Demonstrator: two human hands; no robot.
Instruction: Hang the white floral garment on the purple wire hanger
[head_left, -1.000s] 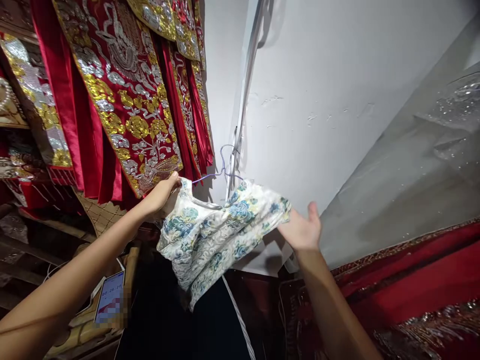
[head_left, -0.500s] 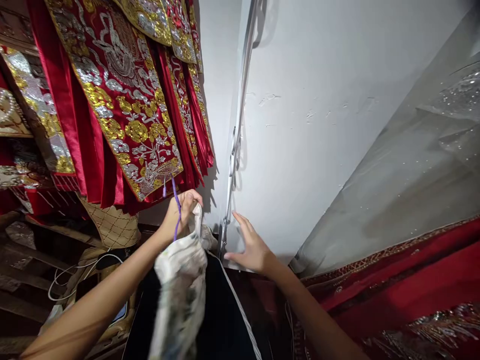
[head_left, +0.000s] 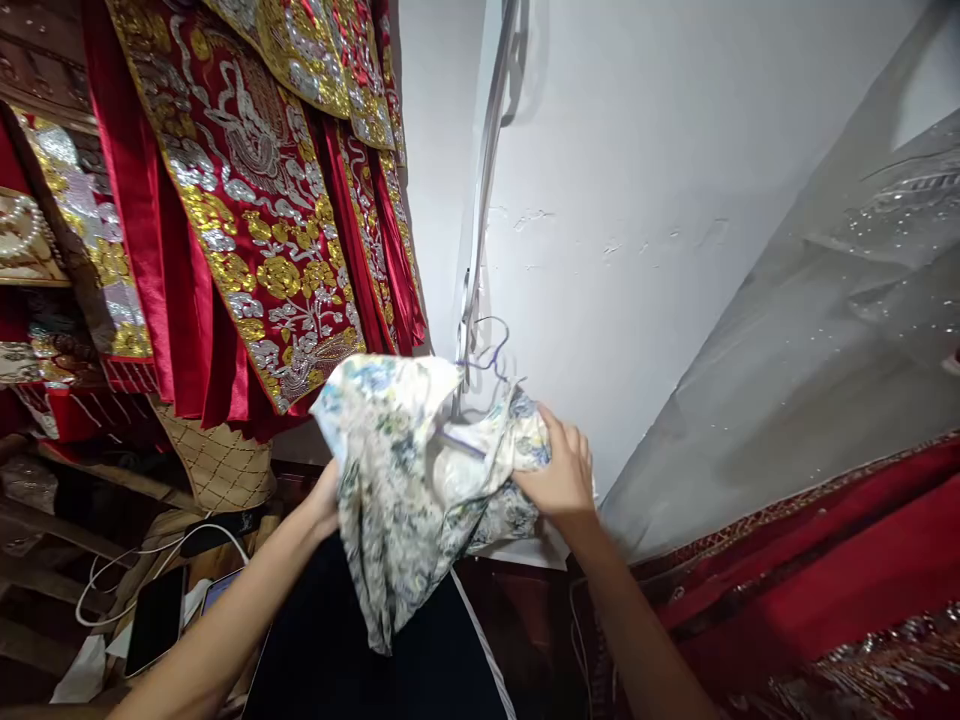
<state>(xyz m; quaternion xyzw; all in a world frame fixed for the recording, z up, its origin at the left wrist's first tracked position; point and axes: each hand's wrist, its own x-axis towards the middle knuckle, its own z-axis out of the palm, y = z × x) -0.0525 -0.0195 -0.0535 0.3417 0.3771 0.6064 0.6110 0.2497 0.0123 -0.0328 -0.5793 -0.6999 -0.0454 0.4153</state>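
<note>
A white garment (head_left: 397, 460) with a blue, green and grey floral print hangs spread in front of me, its neck opening towards the wall. A thin purple clothes hanger (head_left: 461, 442) runs through the neck, its hook standing above the cloth near the metal strip. My right hand (head_left: 561, 470) is closed on the garment's right shoulder, thumb towards me. At the garment's left edge is my left hand (head_left: 328, 497), its fingers hidden behind the cloth. Whether that hand also grips the hanger I cannot tell.
Red sequinned, embroidered garments (head_left: 277, 270) hang at the left. A metal strip (head_left: 480, 220) runs up the white wall (head_left: 615, 150). Clear plastic sheeting (head_left: 795, 350) and red cloth (head_left: 825, 550) fill the right. A phone (head_left: 156, 618) and white cable (head_left: 90, 600) lie lower left.
The garment, bunched and hanging from my left hand before, is now raised and spread on the hanger. My right hand, empty and spread before, has closed on its right shoulder.
</note>
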